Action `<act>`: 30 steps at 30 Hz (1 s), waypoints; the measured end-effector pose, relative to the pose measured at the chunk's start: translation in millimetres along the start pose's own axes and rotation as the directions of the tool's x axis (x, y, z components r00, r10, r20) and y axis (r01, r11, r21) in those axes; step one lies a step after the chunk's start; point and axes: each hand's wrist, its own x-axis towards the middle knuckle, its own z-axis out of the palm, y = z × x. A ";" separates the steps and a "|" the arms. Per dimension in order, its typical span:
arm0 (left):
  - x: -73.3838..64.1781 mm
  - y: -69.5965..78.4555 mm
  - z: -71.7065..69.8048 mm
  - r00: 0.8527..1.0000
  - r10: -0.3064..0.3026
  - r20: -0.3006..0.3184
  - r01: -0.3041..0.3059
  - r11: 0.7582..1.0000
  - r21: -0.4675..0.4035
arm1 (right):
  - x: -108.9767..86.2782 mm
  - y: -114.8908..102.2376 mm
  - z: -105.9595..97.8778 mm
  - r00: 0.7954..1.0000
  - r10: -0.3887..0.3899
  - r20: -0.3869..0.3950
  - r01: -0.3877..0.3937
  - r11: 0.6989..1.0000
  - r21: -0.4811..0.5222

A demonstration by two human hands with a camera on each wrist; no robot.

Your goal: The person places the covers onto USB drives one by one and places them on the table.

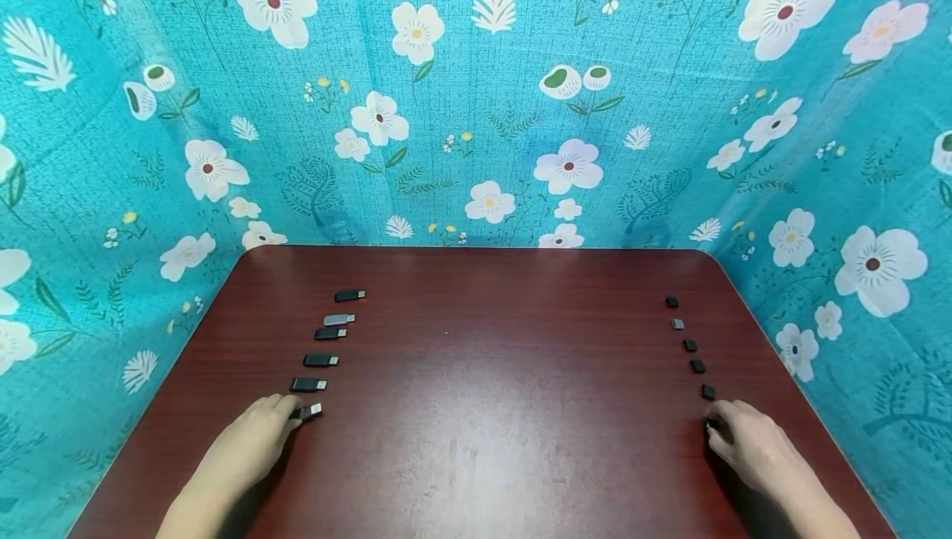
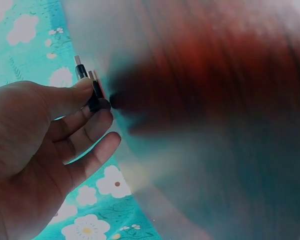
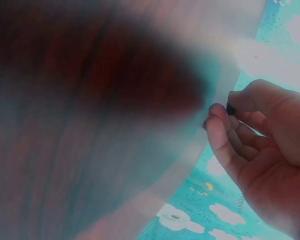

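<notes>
At the left of the table, my left hand [image 1: 253, 440] pinches the back end of a black USB flash drive [image 1: 311, 412], its metal plug pointing right. In the left wrist view, thumb and fingertips close on the drive [image 2: 95, 89], with another drive just beyond. Several more USB flash drives [image 1: 308, 384] lie in a slanting column above this hand; one is grey. Over at the right, my right hand [image 1: 754, 444] holds a small black cap [image 3: 231, 108] between thumb and fingertips, mostly hidden by them. A column of several small caps [image 1: 709, 391] runs away from that hand, one of them grey.
The dark red-brown table [image 1: 506, 390] has rounded far corners. A turquoise flowered cloth [image 1: 461, 109] hangs behind it and along both sides. Glare lies on the middle of the tabletop, between the two columns.
</notes>
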 end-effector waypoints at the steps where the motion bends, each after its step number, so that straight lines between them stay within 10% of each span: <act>1: 0.3 0.8 -0.3 1.000 -0.002 0.001 0.002 1.000 -0.011 | -0.3 -1.6 0.3 1.000 -0.007 -0.015 0.007 1.000 0.002; 9: 5.1 18.1 -2.1 0.999 -0.010 -0.042 0.007 0.998 -0.064 | 4.1 -19.3 1.2 1.000 -0.018 -0.012 0.018 0.999 0.042; 30: 42.3 77.4 8.8 0.969 0.213 -0.121 -0.218 0.975 -0.032 | 12.4 -82.4 3.4 0.987 -0.147 -0.068 0.154 0.982 0.110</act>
